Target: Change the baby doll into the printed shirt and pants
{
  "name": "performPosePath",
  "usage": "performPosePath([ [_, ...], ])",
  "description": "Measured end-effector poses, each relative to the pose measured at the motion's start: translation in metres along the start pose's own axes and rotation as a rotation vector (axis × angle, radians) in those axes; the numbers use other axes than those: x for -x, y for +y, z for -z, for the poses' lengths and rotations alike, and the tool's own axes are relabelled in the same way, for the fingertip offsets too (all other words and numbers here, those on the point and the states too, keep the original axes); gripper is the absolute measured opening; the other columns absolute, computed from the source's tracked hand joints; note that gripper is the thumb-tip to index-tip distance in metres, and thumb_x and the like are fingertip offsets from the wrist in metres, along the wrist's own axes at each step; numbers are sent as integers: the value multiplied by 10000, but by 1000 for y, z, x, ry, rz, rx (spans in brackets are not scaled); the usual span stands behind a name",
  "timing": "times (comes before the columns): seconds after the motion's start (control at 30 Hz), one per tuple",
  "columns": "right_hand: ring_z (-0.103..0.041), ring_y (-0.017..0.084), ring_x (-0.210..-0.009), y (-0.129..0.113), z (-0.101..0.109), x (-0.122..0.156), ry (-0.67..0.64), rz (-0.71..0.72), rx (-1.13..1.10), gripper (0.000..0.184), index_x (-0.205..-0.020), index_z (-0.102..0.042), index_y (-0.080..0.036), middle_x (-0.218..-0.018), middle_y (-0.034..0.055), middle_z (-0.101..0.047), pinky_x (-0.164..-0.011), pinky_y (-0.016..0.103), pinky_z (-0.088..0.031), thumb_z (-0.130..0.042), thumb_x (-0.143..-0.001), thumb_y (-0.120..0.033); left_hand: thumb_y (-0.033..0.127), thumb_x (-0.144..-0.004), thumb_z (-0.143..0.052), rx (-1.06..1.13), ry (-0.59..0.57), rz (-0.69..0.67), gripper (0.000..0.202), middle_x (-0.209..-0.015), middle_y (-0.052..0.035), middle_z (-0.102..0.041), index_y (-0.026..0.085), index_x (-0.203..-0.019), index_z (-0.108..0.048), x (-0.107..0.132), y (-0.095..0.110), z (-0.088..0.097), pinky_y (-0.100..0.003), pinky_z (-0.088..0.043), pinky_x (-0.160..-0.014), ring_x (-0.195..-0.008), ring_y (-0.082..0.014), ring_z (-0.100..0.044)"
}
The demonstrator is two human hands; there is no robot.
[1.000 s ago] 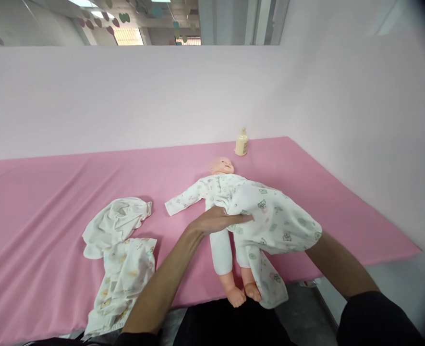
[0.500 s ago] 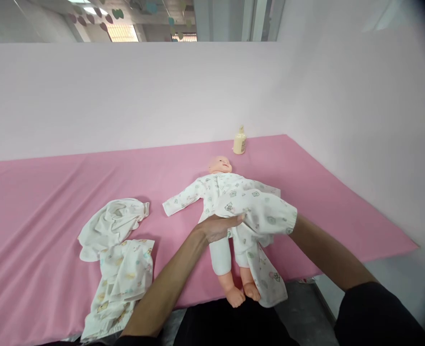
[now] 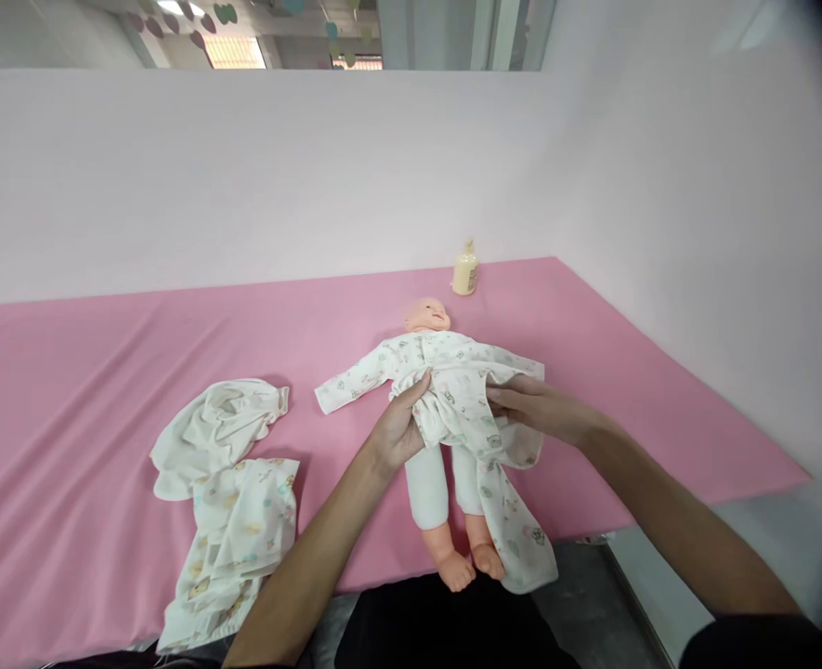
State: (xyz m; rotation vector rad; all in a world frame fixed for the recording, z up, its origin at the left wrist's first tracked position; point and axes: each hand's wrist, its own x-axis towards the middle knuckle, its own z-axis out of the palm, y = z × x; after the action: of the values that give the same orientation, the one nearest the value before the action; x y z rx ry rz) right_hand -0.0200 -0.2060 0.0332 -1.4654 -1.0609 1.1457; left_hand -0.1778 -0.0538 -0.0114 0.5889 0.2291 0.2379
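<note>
A baby doll (image 3: 427,316) lies on its back, its head away from me, in a white long-sleeved printed top (image 3: 355,381). Its legs in white coverings (image 3: 426,488) and bare feet point toward me. Over its belly lie matching printed baby trousers (image 3: 461,409), gathered up, with one leg hanging beside the doll's feet past the table edge. My left hand (image 3: 397,426) is closed on the bunched cloth, thumb on top. At the right, my right hand (image 3: 542,407) grips the edge of the trousers' cloth; its fingertips are partly hidden by the fabric.
A cream pump bottle (image 3: 464,271) stands beyond the doll's head. Crumpled white cloth (image 3: 219,427) and a folded garment with yellow prints (image 3: 243,525) lie at the left. The pink sheet (image 3: 90,400) covers the table, against white walls at the back and right.
My right hand and forearm, covered by a trouser leg before, have come out of it. That leg is now gathered over the doll's belly, and my left hand has closed on the cloth.
</note>
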Motion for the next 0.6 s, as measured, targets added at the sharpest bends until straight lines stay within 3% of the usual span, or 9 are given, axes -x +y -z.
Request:
performPosePath([
  [0.13, -442, 109, -676, -5, -6, 5, 159, 143, 187, 364, -804, -513, -203, -761, -26, -456, -610, 253, -393, -523, -942, -539, 363, -950, -577, -6, 4, 26, 402, -1193, -135, -697, 111, -1260, -626, 14, -14, -6, -385, -445, -1106, -1184, -246, -637],
  [0.23, -299, 95, -590, -16, -17, 2, 106, 179, 390, 442, -686, -353, -208, -677, -51, -304, -529, 248, -269, -488, -960, -527, 372, -893, -665, -94, -14, 57, 400, -1164, -143, -706, 110, -1195, -666, 23, -28, -18, -412, -452, -1096, -1179, -267, -638],
  [0.37, -365, 111, -649, -37, -32, 2, -56, 194, 456, 461, -677, -363, -201, -702, -32, -373, -605, 263, -336, -372, -1006, -525, 327, -820, -753, -249, 31, -34, 397, -1130, -137, -718, 137, -1164, -695, 34, -34, -35, -431, -468, -1067, -1182, -280, -631],
  [0.47, -418, 122, -691, -47, -37, 11, -72, 161, 389, 475, -706, -425, -202, -742, -22, -435, -652, 274, -387, -315, -1020, -542, 292, -815, -751, -327, 73, -135, 386, -1139, -118, -718, 165, -1177, -701, 42, -29, -48, -428, -473, -1046, -1178, -282, -627],
  [0.6, -540, 159, -801, -43, -33, 30, -64, 191, 355, 476, -788, -588, -211, -810, 5, -558, -748, 312, -464, -343, -1014, -552, 248, -811, -724, -372, 109, -144, 319, -1101, -112, -726, 143, -1113, -726, 47, -25, -58, -394, -496, -974, -1074, -267, -663],
])
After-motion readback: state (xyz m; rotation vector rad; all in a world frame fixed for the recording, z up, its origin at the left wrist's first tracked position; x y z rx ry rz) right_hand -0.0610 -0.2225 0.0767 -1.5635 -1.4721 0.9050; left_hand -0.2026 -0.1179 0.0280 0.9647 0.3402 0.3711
